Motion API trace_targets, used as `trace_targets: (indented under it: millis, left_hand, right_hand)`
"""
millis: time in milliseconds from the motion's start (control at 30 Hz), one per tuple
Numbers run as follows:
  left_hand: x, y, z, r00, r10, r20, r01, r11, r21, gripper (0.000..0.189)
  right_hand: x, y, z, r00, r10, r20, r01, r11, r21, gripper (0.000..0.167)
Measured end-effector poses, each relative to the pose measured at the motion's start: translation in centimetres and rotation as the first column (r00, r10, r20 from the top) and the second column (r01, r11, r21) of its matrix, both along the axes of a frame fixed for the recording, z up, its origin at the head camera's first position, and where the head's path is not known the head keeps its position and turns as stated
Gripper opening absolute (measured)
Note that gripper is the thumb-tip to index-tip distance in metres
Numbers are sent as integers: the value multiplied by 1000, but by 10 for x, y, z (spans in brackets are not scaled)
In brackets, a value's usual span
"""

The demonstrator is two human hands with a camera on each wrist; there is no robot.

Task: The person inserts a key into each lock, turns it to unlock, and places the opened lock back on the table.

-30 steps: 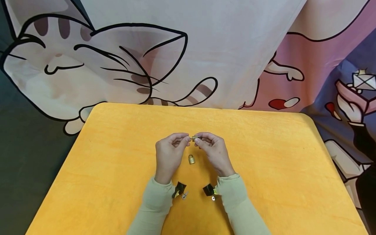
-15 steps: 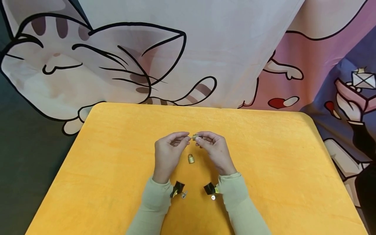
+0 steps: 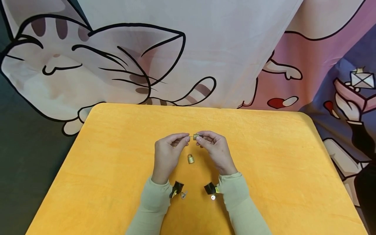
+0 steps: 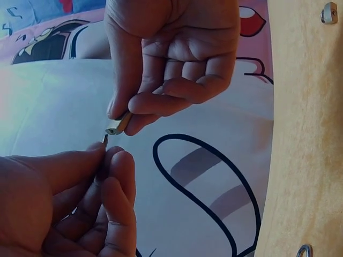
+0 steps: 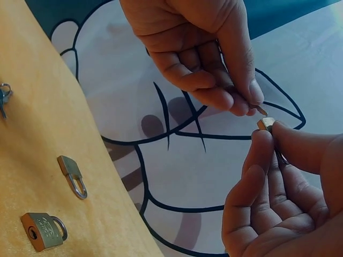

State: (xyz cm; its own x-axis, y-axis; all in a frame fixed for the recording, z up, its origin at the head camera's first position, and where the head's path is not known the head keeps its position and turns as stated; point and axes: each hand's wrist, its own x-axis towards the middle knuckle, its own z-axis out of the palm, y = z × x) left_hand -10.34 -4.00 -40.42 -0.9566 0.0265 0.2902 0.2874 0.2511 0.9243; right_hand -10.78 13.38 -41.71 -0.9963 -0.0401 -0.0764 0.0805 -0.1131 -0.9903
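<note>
My left hand (image 3: 168, 155) pinches a small thin key (image 4: 105, 140) between thumb and forefinger. Facing it, my right hand (image 3: 216, 151) holds a small brass padlock (image 3: 196, 137) by its body, keyhole end toward the key. In the right wrist view the key's tip stands right at that padlock's (image 5: 265, 123) end, with its shackle among the fingers. Both hands are raised over the table. Below them on the tabletop lies another brass padlock (image 3: 191, 159), its shackle pointing away from me.
The yellow table (image 3: 117, 163) has a cartoon-printed cloth (image 3: 223, 49) behind it. A small bunch of keys (image 3: 183, 195) lies by the left wrist camera (image 3: 177, 188). A further padlock (image 5: 43, 231) lies on the table at the lower left of the right wrist view.
The space between my left fingertips and the held padlock has grown slightly, and more of the key shows there. The padlock on the table has not moved.
</note>
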Motion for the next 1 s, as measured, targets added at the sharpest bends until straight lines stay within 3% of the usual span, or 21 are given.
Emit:
trace_targets:
  millis: [300,633,1000]
  left_hand:
    - [0,0,-2,1000,-9,8,9,999,-51,12]
    - [1,0,1,998,-5,64,10,998,-64,11]
    - [0,-1,2,992,-15,122,30,992,-122,12]
  right_hand:
    - [0,0,0,1000,8,-1,-8,1000,-8,22]
    - [1,1,-1,999,34,-24,-34,999,0,20]
    - [1,0,-2,995,76,-59,-70,993,91,18]
